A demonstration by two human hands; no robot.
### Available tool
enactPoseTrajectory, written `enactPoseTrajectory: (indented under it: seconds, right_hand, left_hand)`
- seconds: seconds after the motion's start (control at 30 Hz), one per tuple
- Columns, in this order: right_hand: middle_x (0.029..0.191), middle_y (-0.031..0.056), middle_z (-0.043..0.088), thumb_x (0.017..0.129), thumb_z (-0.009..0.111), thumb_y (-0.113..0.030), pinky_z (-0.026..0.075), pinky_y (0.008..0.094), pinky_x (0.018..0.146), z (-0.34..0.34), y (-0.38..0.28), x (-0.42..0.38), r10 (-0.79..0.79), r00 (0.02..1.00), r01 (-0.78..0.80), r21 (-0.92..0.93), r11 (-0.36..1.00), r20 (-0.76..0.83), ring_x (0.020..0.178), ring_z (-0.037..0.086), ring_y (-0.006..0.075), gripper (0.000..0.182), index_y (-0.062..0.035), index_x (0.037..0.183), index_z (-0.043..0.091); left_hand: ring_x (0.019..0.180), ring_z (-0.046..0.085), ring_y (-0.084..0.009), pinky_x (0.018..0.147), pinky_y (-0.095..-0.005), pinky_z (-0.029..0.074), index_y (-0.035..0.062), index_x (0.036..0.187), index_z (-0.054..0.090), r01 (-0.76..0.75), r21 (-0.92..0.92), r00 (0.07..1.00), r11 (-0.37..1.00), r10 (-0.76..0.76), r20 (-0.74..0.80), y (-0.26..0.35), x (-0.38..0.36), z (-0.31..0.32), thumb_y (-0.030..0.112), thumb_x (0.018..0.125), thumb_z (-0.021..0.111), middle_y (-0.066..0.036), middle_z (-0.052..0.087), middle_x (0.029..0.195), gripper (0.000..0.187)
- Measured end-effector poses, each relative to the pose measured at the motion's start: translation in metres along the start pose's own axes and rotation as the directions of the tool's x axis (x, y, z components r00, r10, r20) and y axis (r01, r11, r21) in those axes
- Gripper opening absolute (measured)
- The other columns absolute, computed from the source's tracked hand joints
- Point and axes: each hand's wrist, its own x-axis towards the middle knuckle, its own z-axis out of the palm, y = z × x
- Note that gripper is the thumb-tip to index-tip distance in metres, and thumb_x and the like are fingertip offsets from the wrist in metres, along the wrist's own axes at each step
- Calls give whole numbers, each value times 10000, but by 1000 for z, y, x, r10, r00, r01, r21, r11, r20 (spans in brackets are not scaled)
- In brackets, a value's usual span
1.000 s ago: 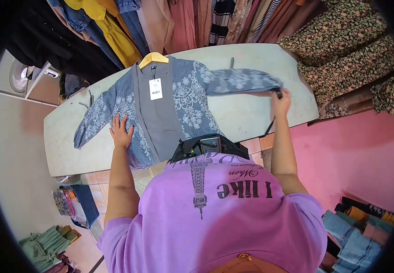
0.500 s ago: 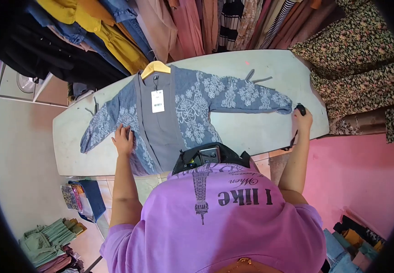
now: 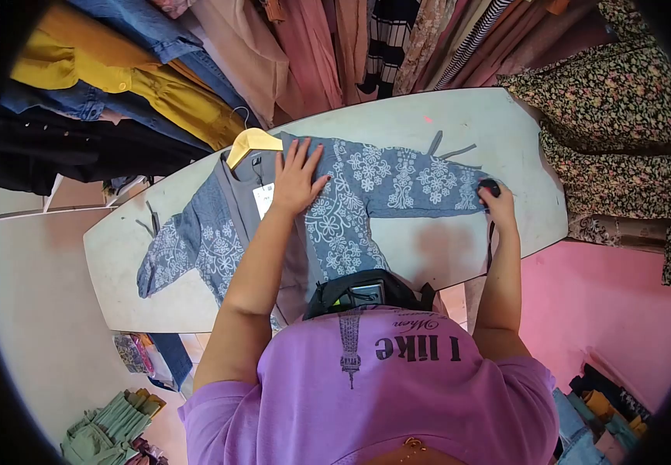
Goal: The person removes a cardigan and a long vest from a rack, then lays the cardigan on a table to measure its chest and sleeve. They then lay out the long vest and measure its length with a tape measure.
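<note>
A blue-grey garment with white floral embroidery [image 3: 343,221] lies spread on a pale board, its sleeves stretched to both sides. In its neck is a wooden hanger [image 3: 250,142], and a white tag [image 3: 263,200] hangs there, partly covered by my left wrist. My left hand [image 3: 298,178] rests flat on the garment's upper front near the collar, fingers spread. At the cuff of the right-hand sleeve, my right hand [image 3: 500,204] is closed round a small black object [image 3: 490,187], with a dark strap hanging below it.
The pale board [image 3: 142,232] has a pointed, curved outline. Clothes hang behind it, among them a yellow garment [image 3: 118,81] and a dark floral one [image 3: 622,124] at the right. Folded clothes [image 3: 111,426] are stacked low at the left.
My left hand has moved from the left front of the garment up to the collar area. My right hand and the black object have shifted slightly left onto the cuff.
</note>
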Motion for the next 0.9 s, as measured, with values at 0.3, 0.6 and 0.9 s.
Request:
enactPoseTrajectory:
  seconds: [0.3,0.6,0.9]
  right_hand:
    - [866,71,649,825,643,-103,449,231,613,-14,5,-8,179,975,-121,369,922,-130,625,575,123,276,38,1061,630]
    - [883,58,659,842,631,-105,436,194,521,-6,-38,-22,155,983,-106,378,920,-100,617,572,78,305,9,1124,609]
    - [883,44,663,848,634,-138,383,176,454,6,-68,-21,78,996,-87,289,953,41,596,562,59,313,-13,1132,589]
  left_hand:
    - [1391,183,-295,1043,-636,147,246,1405,364,46,35,998,998,-47,34,-11,-3,9,473,790,608,-72,229,1503,700]
    - [1380,207,-322,1069,-607,94,158,1341,458,79,-99,995,992,-86,-60,21,-10,-11,291,830,616,-103,297,1467,550]
    - [1368,225,-337,1061,-606,118,173,1356,444,98,-46,995,994,-98,-7,23,-28,3,322,851,583,-131,299,1462,545]
